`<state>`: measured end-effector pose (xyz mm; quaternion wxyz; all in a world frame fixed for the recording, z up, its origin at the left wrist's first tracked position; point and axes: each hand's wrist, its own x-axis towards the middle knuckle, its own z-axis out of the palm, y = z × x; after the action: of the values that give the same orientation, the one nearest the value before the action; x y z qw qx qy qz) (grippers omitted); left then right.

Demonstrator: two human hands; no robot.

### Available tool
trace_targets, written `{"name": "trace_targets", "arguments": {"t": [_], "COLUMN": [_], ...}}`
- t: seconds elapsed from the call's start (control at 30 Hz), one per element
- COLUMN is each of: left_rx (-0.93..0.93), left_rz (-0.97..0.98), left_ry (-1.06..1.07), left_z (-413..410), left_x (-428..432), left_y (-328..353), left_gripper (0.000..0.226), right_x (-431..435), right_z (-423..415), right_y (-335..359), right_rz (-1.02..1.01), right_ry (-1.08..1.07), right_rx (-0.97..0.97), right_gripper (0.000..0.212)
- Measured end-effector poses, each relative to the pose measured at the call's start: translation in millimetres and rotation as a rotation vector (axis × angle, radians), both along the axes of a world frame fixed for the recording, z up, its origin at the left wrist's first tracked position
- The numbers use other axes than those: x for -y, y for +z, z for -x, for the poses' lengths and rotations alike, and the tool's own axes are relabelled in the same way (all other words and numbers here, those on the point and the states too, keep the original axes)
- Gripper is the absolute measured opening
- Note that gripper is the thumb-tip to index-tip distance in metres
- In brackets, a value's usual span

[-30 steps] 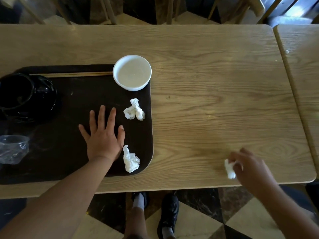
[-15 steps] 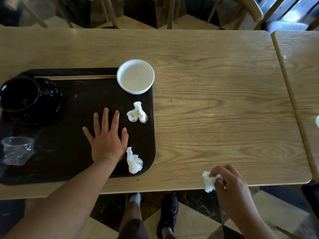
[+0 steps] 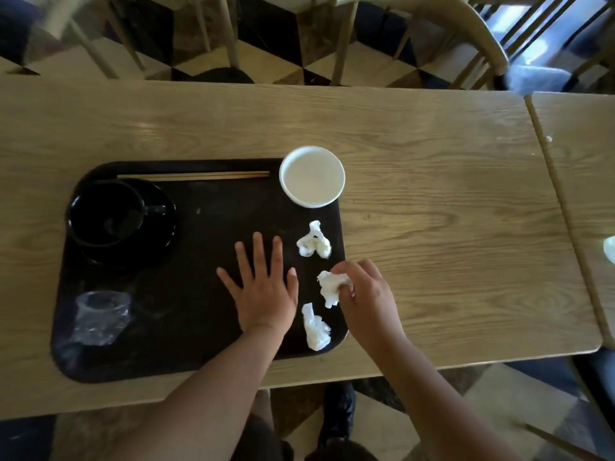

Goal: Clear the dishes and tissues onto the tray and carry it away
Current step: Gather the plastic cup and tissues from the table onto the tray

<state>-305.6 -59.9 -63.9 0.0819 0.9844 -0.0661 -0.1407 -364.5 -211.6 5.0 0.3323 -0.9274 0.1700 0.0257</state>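
Observation:
A dark tray (image 3: 186,294) lies on the wooden table (image 3: 432,227). On it sit a black cup on a black saucer (image 3: 113,221), a crushed clear plastic cup (image 3: 100,317), chopsticks (image 3: 193,176), a white bowl (image 3: 312,176) at its far right corner, and two crumpled tissues (image 3: 313,242) (image 3: 315,329). My left hand (image 3: 263,291) rests flat on the tray, fingers spread. My right hand (image 3: 366,297) is over the tray's right edge, fingers pinched on a third crumpled tissue (image 3: 329,287) between the other two.
A second table (image 3: 579,194) butts against the right side, with a pale object (image 3: 609,249) at the frame edge. Wooden chairs (image 3: 432,24) stand beyond the far edge. My shoes show on the checkered floor (image 3: 336,417) below the near edge.
My right hand has carried the tissue from the table's near right edge leftward to the tray's right side. My left hand has stayed flat on the tray.

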Motion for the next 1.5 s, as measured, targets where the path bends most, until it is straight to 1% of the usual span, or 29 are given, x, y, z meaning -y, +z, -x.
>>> {"name": "trace_targets", "arguments": {"t": [0.07,0.2,0.23,0.37,0.47,0.57,0.67,0.8,0.87,0.93,0.97,1.07,1.2,1.33,1.5], "left_rx": [-0.009,-0.007,-0.008,-0.015,-0.029,-0.044,-0.092,-0.211,-0.271,-0.321,-0.312,-0.201,-0.079,0.011,0.101], "left_rz": [0.019,0.040,0.040,0.023,0.010,0.004,-0.004,-0.011,0.020,0.115,0.170,0.252,0.262,0.280,0.309], "left_ry": [-0.067,-0.338,-0.369,-0.331,-0.330,-0.323,-0.353,-0.370,-0.348,-0.265,-0.209,-0.080,0.068,0.206,0.317], "left_z": [2.6,8.0,7.7,4.3,3.7,2.9,1.2,-7.7,-12.1,-13.6,-12.4,-6.5,-3.9,-13.3,-46.6], "left_x": [-10.9,-63.6,-77.1,-104.4,-108.6,-107.6,-108.0,-105.8,-107.3,-114.1,-119.3,-140.0,-176.0,-214.3,-251.1], "left_y": [1.1,0.6,-0.5,-1.3,-0.3,1.3,8.2,33.0,49.1,68.2,77.4,96.3,105.6,102.5,89.7], "left_gripper": [0.062,0.061,0.062,0.063,0.065,0.067,0.068,0.068,0.064,0.059,0.057,0.049,0.040,0.037,0.047], "right_x": [-12.6,-25.6,-27.4,-31.8,-33.4,-33.4,-32.6,-29.0,-23.2,-15.0,-9.5,8.3,28.4,34.7,25.7], "right_z": [-6.9,-15.2,-15.9,-17.6,-19.9,-20.2,-22.6,-30.1,-28.9,-26.7,-26.6,-28.4,-29.0,-34.3,-43.7], "right_y": [0.4,-0.6,-1.7,-9.0,-13.9,-16.3,-14.2,0.4,7.1,15.4,18.7,27.1,25.0,15.7,-8.9], "right_rz": [0.038,0.087,0.095,0.101,0.118,0.167,0.189,0.107,0.097,0.114,0.118,0.067,0.042,0.005,0.009], "right_ry": [-0.015,-0.052,-0.051,-0.057,-0.042,0.000,0.037,0.045,0.078,0.107,0.113,0.087,0.048,-0.083,-0.245], "right_rx": [-0.022,-0.046,-0.064,-0.158,-0.192,-0.233,-0.306,-0.400,-0.415,-0.398,-0.388,-0.369,-0.317,-0.281,-0.144], "right_gripper": [0.028,0.019,0.018,0.017,0.016,0.020,0.030,0.049,0.050,0.047,0.045,0.035,0.022,0.021,0.024]}}
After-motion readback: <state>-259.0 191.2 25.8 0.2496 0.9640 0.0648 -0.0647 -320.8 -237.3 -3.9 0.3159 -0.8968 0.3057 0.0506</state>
